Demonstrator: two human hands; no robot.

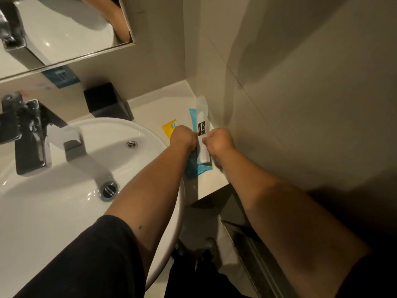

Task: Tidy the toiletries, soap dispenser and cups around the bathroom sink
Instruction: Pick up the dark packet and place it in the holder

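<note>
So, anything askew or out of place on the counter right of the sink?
Only mildly: a yellow sachet lies loose and angled beside the basin rim, apart from the white and blue packets both hands are squaring up. No spill or damage shows.

Bathroom, likely hotel-type. Evidence: white basin (64, 190) with drain at 8 o'clock, chrome mixer tap (32, 134) at 9 o'clock, mirror (60, 29) at 11 o'clock, sachet toiletries (200, 134) on white counter (154, 110) at centre, tiled wall at 2 o'clock
</note>
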